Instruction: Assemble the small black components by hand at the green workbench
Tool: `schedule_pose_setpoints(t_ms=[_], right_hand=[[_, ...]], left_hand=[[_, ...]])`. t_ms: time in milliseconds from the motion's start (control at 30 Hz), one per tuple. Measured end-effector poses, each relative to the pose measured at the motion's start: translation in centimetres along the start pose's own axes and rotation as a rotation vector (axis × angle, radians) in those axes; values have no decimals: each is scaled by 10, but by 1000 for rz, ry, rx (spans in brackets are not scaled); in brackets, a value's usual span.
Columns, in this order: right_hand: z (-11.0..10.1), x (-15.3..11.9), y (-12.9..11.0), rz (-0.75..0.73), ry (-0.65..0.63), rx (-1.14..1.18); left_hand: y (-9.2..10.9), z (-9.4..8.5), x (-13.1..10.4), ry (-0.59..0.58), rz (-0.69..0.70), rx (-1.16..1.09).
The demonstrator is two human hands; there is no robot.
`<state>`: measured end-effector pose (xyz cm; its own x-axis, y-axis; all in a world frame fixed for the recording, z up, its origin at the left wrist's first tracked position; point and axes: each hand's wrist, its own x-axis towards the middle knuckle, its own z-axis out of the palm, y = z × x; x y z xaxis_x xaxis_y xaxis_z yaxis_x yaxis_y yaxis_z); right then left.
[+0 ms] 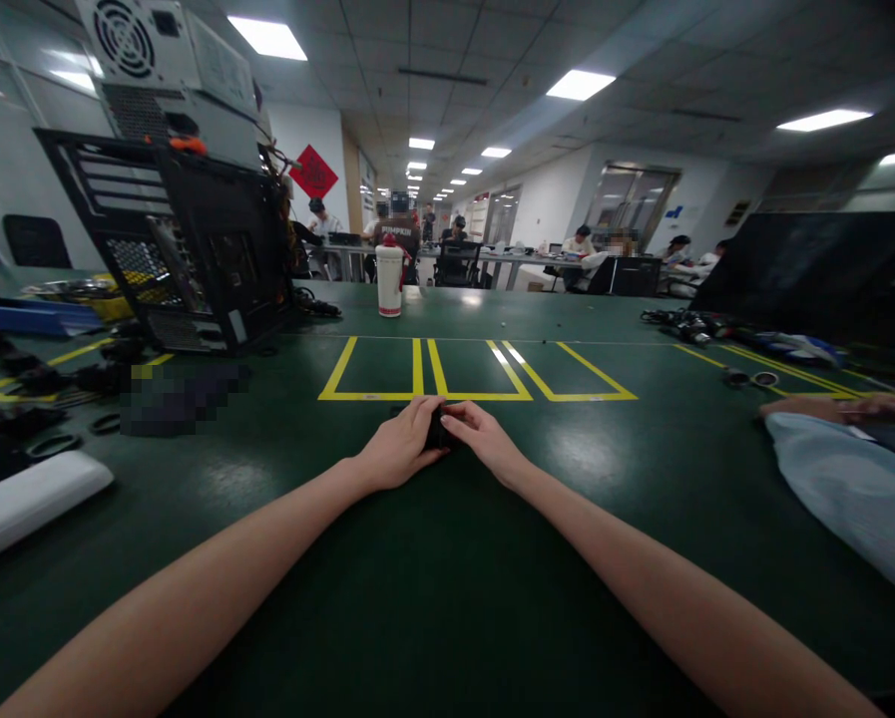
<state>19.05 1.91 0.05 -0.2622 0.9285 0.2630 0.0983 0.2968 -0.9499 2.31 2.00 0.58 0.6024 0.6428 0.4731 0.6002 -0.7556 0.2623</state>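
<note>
A small black object (pixel 437 429) is between my two hands on the green table, near the middle of the view; most of it is covered by fingers. My left hand (pixel 402 442) wraps round its left side. From the right, my right hand (pixel 484 435) touches it with closed fingertips. Yellow tape outlines (pixel 469 396) lie on the table just beyond both hands. What the black object is cannot be made out.
A black computer case (pixel 215 249) with power supplies stacked on top stands at the left. Behind the tape is a white cup (pixel 390 279). A white object (pixel 35 504) lies at near left. Another person's light-blue sleeve (pixel 843 479) rests at the right edge, near cables.
</note>
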Motion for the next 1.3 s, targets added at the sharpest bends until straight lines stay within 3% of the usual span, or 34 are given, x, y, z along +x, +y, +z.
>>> schedule_pose_setpoints(t_ms=[333, 567, 700, 1067, 1300], right_hand=[[-1, -8, -4, -26, -106, 67], [3, -7, -6, -33, 2, 22], [2, -1, -1, 42, 34, 53], [0, -7, -3, -40, -132, 131], [3, -4, -2, -32, 16, 74]], left_hand=[[1, -2, -1, 6, 37, -4], [0, -1, -1, 7, 19, -11], [-1, 0, 0, 11, 7, -8], [-2, 1, 0, 6, 4, -4], [-1, 2, 0, 6, 1, -3]])
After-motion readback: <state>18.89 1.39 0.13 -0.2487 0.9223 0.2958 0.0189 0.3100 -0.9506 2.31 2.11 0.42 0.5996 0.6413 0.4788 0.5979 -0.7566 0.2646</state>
